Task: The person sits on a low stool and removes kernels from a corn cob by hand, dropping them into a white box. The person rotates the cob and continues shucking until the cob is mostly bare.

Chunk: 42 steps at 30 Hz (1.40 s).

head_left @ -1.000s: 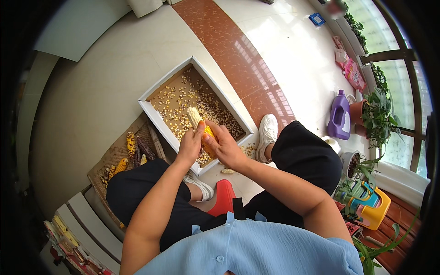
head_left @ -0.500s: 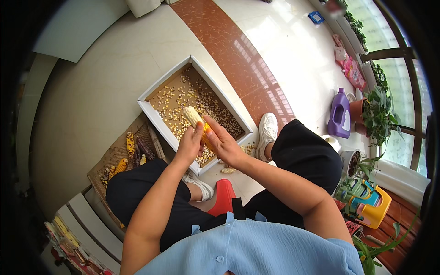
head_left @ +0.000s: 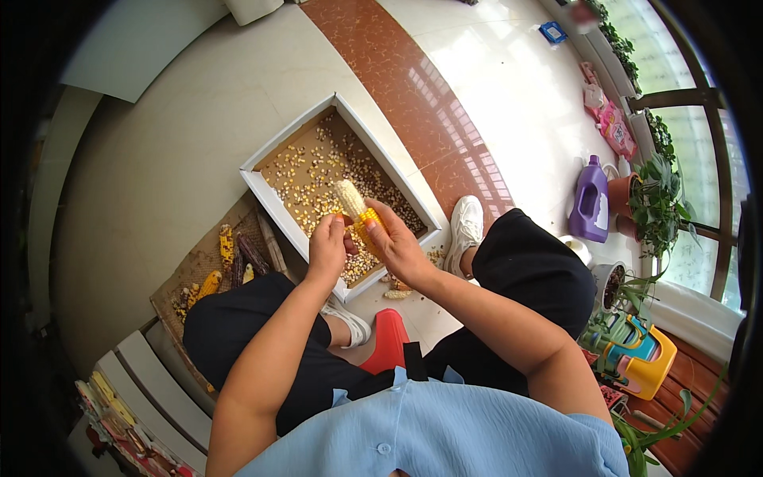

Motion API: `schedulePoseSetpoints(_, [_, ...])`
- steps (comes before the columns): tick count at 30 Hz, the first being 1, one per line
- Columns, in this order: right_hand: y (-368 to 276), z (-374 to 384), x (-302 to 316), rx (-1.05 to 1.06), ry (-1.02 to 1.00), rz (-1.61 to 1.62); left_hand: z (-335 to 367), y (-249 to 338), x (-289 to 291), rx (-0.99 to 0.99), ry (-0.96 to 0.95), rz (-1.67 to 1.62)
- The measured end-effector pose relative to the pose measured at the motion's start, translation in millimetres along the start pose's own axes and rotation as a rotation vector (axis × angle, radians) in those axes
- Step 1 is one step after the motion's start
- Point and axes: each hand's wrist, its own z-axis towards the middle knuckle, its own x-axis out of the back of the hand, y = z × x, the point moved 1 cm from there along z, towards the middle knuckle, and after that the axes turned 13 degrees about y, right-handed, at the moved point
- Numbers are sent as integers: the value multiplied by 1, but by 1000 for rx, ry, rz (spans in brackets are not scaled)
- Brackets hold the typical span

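A corn cob (head_left: 348,194) is gripped in my right hand (head_left: 397,248), tilted over the box. Its far end is pale and stripped, while yellow kernels cover the part near my fingers. My left hand (head_left: 324,253) is closed just beside the cob, fingers curled; whether anything sits in them I cannot make out. Under both hands is a shallow white cardboard box (head_left: 274,211) with a brown bottom. Loose yellow, white and dark kernels (head_left: 306,171) are scattered in it.
Yellow and dark corn cobs (head_left: 226,245) lie on a woven sack (head_left: 171,296) at the left. A stripped cob (head_left: 397,294) rests on the floor by my right shoe (head_left: 466,230). A red stool (head_left: 387,338) shows between my legs. Rightward stand a purple jug (head_left: 589,203) and potted plants (head_left: 658,191).
My left hand has drawn back slightly from the cob, showing more of its yellow part. The cob has shifted a little to the right with my right hand.
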Motion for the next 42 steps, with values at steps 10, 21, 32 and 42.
schedulePoseSetpoints(10, [-16,1,4,-317,-93,278,6,-1,2,-27,34,53])
schedulePoseSetpoints(21, [-20,15,9,-352,7,244,-21,19,-5,14,-235,-96])
schedulePoseSetpoints(32, [-50,27,24,-578,-189,473,-27,35,2,268,-513,-497])
schedulePoseSetpoints(42, [-69,20,17,-368,-346,514,-32,41,-1,429,-471,-558])
